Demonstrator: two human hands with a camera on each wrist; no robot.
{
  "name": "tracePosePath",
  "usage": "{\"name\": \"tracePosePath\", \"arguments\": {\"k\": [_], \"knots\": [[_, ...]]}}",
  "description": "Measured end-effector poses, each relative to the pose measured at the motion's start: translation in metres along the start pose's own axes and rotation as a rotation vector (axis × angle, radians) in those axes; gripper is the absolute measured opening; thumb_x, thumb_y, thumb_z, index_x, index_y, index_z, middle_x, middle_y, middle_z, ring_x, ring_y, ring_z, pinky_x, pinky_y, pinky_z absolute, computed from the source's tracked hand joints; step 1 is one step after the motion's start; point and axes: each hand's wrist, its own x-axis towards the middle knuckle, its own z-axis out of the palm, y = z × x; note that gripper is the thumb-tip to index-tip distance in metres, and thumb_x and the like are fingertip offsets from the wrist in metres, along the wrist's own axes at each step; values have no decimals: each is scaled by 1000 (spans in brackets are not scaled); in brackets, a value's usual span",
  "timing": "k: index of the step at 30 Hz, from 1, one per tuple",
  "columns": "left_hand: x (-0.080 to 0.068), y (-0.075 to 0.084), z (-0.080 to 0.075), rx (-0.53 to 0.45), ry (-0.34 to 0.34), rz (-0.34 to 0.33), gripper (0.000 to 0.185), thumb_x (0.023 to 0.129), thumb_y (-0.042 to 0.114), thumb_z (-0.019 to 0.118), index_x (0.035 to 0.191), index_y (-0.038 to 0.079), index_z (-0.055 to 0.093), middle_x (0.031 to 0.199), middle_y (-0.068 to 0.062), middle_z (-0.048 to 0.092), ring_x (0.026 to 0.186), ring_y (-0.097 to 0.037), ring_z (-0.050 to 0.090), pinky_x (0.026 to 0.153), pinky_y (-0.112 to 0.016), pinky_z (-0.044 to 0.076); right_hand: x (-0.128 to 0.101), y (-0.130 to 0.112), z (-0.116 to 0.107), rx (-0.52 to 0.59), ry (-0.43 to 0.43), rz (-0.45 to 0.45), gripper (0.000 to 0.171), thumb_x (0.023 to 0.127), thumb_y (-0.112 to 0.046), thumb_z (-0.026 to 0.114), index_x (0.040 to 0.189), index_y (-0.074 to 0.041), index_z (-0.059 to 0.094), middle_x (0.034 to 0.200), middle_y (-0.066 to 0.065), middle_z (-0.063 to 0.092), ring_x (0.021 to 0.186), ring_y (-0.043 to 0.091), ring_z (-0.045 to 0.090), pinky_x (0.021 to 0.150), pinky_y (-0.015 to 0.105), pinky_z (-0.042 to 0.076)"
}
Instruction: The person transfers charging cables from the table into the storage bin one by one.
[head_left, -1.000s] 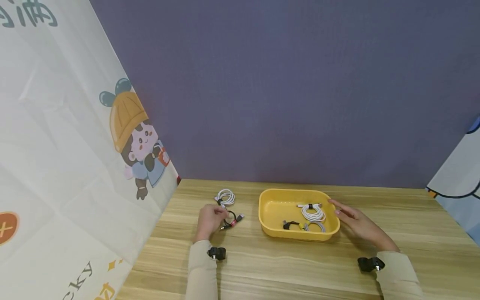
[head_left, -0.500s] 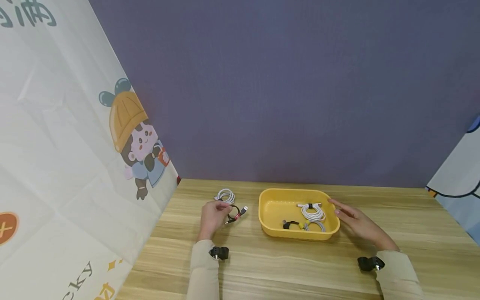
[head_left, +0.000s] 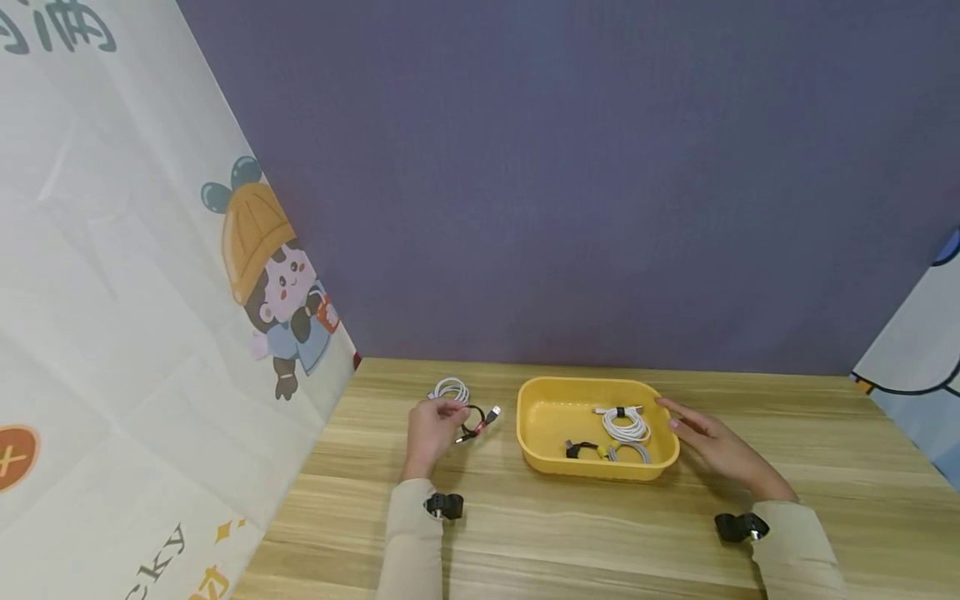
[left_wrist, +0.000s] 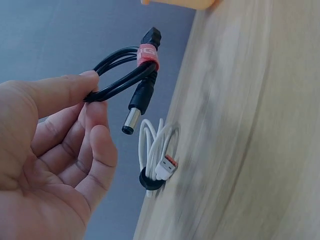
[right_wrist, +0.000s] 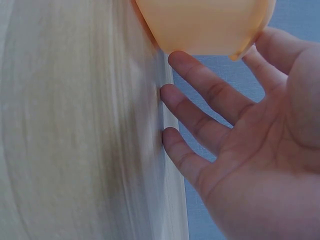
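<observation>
The yellow tray [head_left: 537,417] on the wooden table [head_left: 675,542] holds 3 coiled cables, 2 white and 1 black. The right hand [head_left: 712,450] rests flat-fingered against its right wall, gripping nothing. Left of the tray, the left hand [head_left: 431,429] pinches a black cable [head_left: 474,419] lifted off the table, near a white cable [head_left: 451,390].

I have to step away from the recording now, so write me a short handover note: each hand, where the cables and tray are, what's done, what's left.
Left hand: pinches the black cable bundle with the red strap, lifted off the table, left of the yellow tray.
Right hand: open, fingers against the tray's right side, steadying it.
Done: a white coiled cable and a black-and-grey bundle lie in the tray.
Left: the held black bundle is not yet in the tray; a white cable lies on the table behind the left hand.
</observation>
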Motion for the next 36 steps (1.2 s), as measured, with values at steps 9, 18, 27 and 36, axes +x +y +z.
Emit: {"name": "tracePosePath", "arguments": {"k": [9,18,27,36], "knots": [[-3,7,2,-46,32,24,9,88,17,81,92,9,80,83,-4,75,73,-11,63,66,-27,54,-1,-1,0,20,-9,4,56,111,-38,43,161,-14,34,165,23,29,147,52,32,109,64,37],[-2,12,10,-96,118,81,6,87,14,82,89,9,81,81,-7,75,69,-10,62,63,-24,52,-1,0,1,15,5,-4,56,111,-38,43,160,-12,36,165,24,30,146,53,33,110,66,36],[-3,18,19,-205,140,45,7,87,16,82,91,10,80,83,-6,75,70,-10,63,62,-23,52,-1,-1,1,8,6,-15,56,111,-37,43,160,-12,36,165,24,30,146,51,34,109,63,39],[-6,27,26,-239,169,53,10,87,18,82,92,9,80,83,-7,75,72,-10,64,62,-23,53,-1,-2,0,33,1,-3,57,111,-38,43,160,-11,35,165,25,28,147,53,32,110,67,36]]}}
